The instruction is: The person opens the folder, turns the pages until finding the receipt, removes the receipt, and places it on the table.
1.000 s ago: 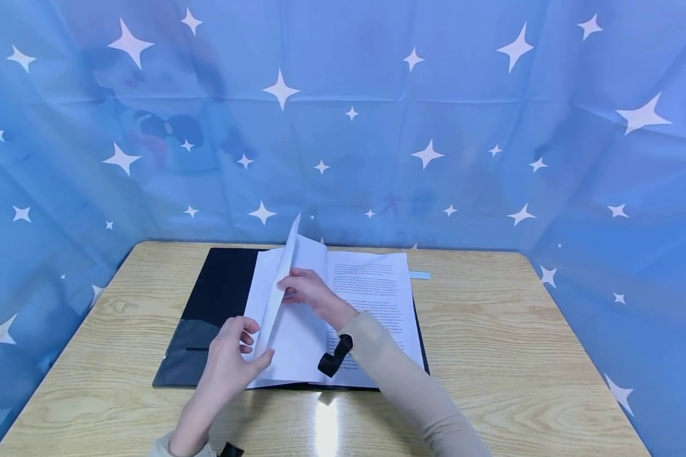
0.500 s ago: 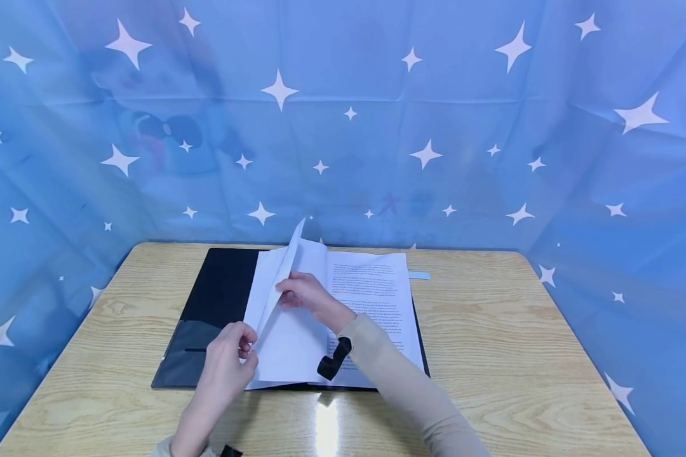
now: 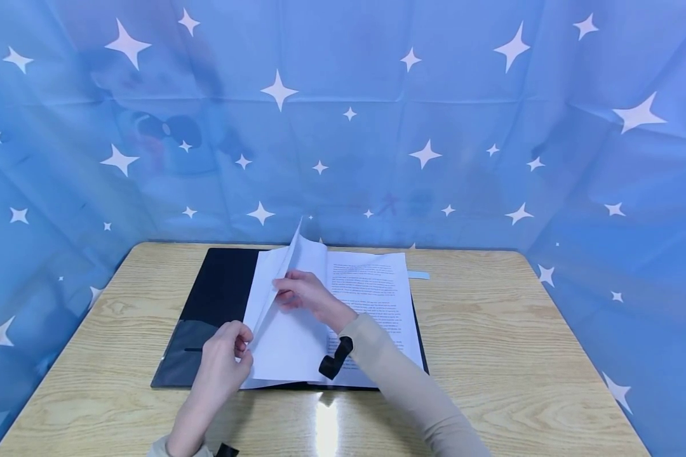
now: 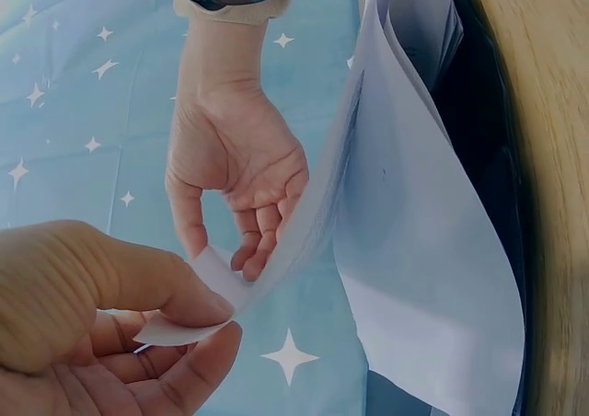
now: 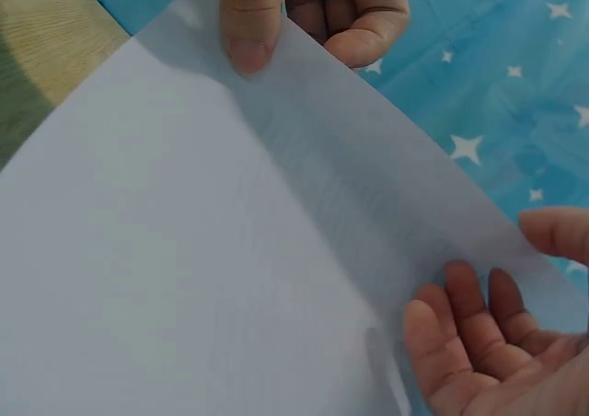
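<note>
A black folder [image 3: 224, 285] lies open on the table, with white pages in it. One paper sheet [image 3: 281, 279] stands raised and slanted between the hands. At its near edge, my left hand [image 3: 224, 358] pinches the sheet; the left wrist view shows the sheet's corner [image 4: 179, 331] between thumb and fingers. Farther up, my right hand [image 3: 307, 295] holds the sheet's edge between thumb and curled fingers, also seen as a hand [image 5: 515, 352] in the right wrist view. The right-hand page [image 3: 366, 298] lies flat, covered in printed text, partly hidden by my right forearm.
A light blue tab [image 3: 419, 275] sticks out from the folder's right side. The wooden table [image 3: 503, 336] extends to either side. Behind it hangs a blue curtain [image 3: 343, 133] with white stars. A black strap [image 3: 336, 358] hangs from my right wrist.
My left thumb and fingers have closed on the sheet's near edge, and that hand has shifted slightly left. The raised sheet tilts a little differently; my right hand has barely moved.
</note>
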A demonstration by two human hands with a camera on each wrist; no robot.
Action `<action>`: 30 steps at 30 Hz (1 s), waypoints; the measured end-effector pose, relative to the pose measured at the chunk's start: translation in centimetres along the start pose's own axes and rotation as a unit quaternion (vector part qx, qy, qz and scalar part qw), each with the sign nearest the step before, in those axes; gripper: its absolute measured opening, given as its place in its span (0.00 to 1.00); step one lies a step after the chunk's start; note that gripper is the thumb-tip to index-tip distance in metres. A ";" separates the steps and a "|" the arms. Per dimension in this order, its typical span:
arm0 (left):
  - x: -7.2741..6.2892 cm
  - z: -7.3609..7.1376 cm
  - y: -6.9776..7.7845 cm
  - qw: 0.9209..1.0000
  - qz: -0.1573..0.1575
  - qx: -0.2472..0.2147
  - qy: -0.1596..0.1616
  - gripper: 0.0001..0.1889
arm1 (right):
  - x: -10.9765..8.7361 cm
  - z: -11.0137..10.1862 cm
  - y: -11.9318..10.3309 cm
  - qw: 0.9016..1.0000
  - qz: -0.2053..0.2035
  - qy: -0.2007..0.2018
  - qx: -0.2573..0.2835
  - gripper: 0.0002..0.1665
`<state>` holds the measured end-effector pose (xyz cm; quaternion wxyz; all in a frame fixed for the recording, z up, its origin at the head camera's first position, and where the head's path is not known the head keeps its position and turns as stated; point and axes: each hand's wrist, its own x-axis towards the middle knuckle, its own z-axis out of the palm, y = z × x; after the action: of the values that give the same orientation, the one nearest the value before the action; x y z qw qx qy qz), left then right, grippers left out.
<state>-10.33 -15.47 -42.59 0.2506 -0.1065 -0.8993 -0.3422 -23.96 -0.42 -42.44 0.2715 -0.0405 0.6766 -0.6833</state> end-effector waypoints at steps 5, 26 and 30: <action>0.0 -0.1 -0.1 1.000 -0.012 -0.004 -0.005 0.17 | 0.0 -0.4 0.0 1.000 -0.006 -0.003 0.003 0.13; 0.0 -0.5 -1.1 0.997 -0.073 -0.020 0.007 0.14 | -0.3 -3.3 0.9 1.000 0.014 0.004 -0.016 0.11; 0.1 -0.7 -1.1 0.995 -0.095 -0.017 -0.001 0.13 | -0.6 -4.3 1.2 1.000 0.011 0.005 -0.014 0.11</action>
<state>-10.51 -16.79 -42.73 0.2146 -0.0255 -0.8997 -0.3794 -24.92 3.76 -43.77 0.2748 -0.0330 0.6877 -0.6712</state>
